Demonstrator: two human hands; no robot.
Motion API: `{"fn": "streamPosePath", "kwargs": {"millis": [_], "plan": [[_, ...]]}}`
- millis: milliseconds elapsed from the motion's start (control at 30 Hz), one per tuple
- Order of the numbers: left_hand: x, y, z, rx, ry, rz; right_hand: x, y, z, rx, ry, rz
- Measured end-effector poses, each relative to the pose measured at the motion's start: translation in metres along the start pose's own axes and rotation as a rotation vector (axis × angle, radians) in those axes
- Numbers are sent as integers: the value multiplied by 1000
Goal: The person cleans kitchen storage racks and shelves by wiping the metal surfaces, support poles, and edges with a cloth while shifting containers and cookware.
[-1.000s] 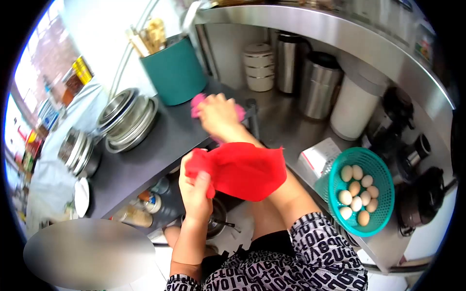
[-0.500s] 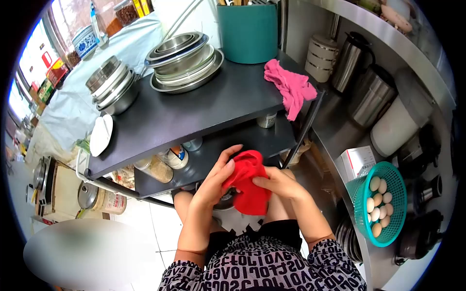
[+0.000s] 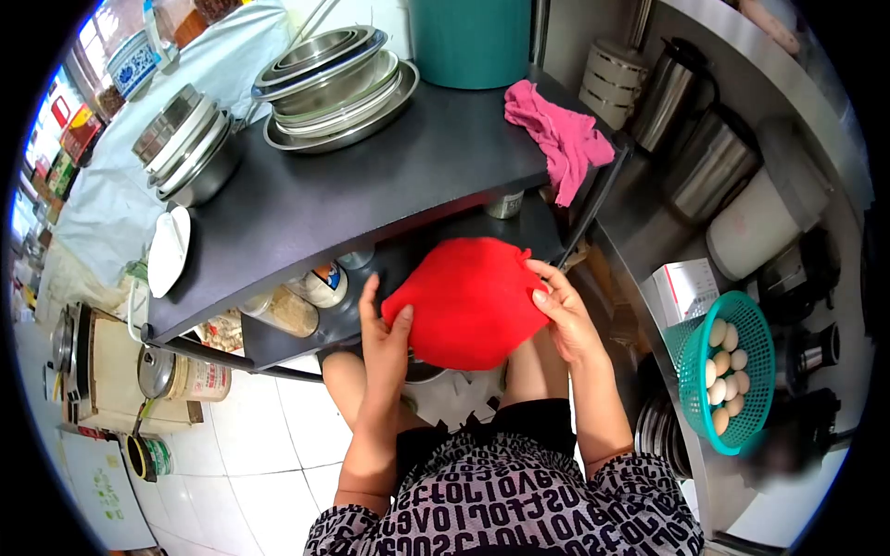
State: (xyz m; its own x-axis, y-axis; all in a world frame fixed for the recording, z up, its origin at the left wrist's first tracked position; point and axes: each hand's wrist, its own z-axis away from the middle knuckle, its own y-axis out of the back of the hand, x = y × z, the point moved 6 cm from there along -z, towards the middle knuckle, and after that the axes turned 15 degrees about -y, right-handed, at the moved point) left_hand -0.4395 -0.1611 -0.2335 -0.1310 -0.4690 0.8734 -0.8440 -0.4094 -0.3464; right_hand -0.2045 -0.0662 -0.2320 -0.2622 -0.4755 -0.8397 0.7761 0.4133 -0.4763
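Note:
A red cloth [image 3: 466,304] is stretched out between my two hands, in front of the dark shelf unit and above my knees. My left hand [image 3: 382,338] pinches its left edge between thumb and fingers. On the opposite side, my right hand [image 3: 567,320] grips the right edge, thumb on top. The cloth hides part of the lower shelf and most of a round metal vessel on the floor beneath it.
On the dark shelf top [image 3: 362,195] stand stacked metal bowls [image 3: 324,88], a teal bin [image 3: 468,42] and a crumpled pink cloth [image 3: 561,139]. Jars [image 3: 286,313] occupy the lower shelf. To the right, a green basket [image 3: 693,385] holds several eggs beside a white box [image 3: 686,289].
The red cloth was bunched between my hands and is now spread wide. My hands have moved apart, the right one outward and upward. The view has shifted slightly.

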Motion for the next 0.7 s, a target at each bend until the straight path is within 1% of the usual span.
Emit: {"fn": "streamPosePath", "kwargs": {"millis": [33,67,167,200,267,300,333,400,433,467,533,567,600,633,667,700], "plan": [[2,5,2,23,46,-64,-1,-2,3,-18,39,-16],[4,4,3,23,53,-65,-2,-4,6,-35,77,-32],[6,-1,6,-48,-6,-10,7,12,7,13,54,48],[4,3,6,-51,2,-9,6,16,9,20,51,47],[12,-9,5,-518,-273,-666,-13,12,18,242,301,783],[24,-20,5,-423,-185,-668,-20,8,22,347,243,873],[20,-17,6,-424,-182,-669,-18,14,21,347,240,873],[3,-8,9,-504,-60,-857,-21,15,22,390,420,1282],[2,-7,10,-505,-60,-857,-22,20,22,419,318,1194],[1,-4,9,-484,-35,-910,-25,19,22,421,319,1195],[-2,-1,9,-462,-5,-962,-37,10,29,206,536,905],[5,-10,8,-576,-250,-1044,-40,6,28,131,547,762],[11,-19,12,-688,-499,-1115,-40,3,26,131,540,761],[8,-21,13,-689,-493,-1115,-34,2,19,60,401,610],[-3,-27,15,-764,-343,-946,-27,-1,13,-10,268,458],[-12,-35,19,-831,-194,-773,-25,-11,11,-23,235,460]]}}
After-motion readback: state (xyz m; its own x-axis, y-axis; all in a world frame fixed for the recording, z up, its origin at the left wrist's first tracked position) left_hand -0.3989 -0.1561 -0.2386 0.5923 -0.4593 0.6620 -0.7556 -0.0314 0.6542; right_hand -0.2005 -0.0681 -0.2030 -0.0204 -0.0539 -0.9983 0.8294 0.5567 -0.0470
